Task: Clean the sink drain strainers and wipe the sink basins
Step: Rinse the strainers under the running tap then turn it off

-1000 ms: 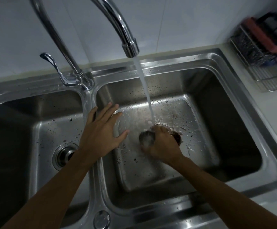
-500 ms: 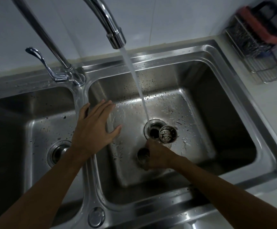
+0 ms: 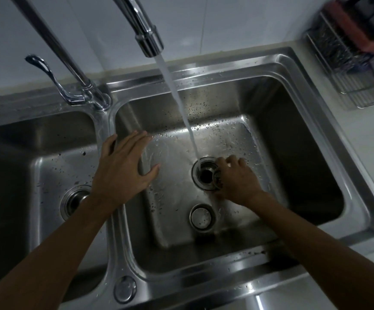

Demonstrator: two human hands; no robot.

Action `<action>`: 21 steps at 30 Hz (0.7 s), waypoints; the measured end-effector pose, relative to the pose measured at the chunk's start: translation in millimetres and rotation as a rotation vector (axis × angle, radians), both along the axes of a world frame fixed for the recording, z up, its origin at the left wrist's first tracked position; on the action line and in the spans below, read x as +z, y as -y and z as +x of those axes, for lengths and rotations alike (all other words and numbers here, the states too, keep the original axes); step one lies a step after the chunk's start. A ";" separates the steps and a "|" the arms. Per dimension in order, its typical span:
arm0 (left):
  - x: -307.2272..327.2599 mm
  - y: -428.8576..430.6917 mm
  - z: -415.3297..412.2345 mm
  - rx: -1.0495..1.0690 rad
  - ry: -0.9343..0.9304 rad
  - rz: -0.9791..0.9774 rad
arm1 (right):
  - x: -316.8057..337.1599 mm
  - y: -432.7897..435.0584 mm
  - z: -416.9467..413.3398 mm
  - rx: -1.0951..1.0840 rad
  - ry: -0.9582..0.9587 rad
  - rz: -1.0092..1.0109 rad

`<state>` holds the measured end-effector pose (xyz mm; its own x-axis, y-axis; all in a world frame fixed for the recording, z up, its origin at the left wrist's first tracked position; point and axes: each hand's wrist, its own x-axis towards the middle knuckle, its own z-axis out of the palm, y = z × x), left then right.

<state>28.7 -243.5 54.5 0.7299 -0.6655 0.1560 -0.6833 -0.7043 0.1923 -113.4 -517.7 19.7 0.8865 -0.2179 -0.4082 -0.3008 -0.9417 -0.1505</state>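
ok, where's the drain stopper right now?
Head view: the stopper lies flat on the right basin floor, just nearer than the open drain.

Right hand [image 3: 237,180] gripping strainer [image 3: 217,180] at drain [image 3: 205,174], water running

The sink [image 3: 277,63] was brushed steel, wet and spotted; the faucet [image 3: 141,25] glossy chrome; the rack [image 3: 355,86] thin metal wire

Dim white tiled wall [image 3: 226,25], pale countertop [image 3: 369,139]
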 end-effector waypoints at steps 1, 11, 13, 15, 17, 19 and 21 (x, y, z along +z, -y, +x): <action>0.3 0.1 -0.3 0.003 -0.001 0.001 | -3.7 5.3 0.3 -0.045 -0.049 -0.018; 2.6 1.2 -0.6 0.006 -0.008 -0.005 | -31.4 -27.6 54.2 -0.131 0.084 0.179; 3.6 1.8 -1.5 0.008 -0.009 -0.009 | -36.6 -32.8 56.0 -0.126 0.079 0.187; 3.9 1.7 -2.1 0.011 -0.003 -0.012 | -37.5 -29.2 51.7 -0.187 0.079 0.230; 4.3 1.4 -1.8 0.015 -0.016 -0.004 | -36.4 -20.4 49.6 -0.299 0.096 0.287; 4.4 1.1 -1.9 0.018 -0.026 -0.005 | -35.3 -16.4 49.5 -0.386 0.100 0.356; 5.1 1.4 -2.4 0.016 -0.018 -0.018 | -35.3 -20.6 47.3 -0.405 0.118 0.416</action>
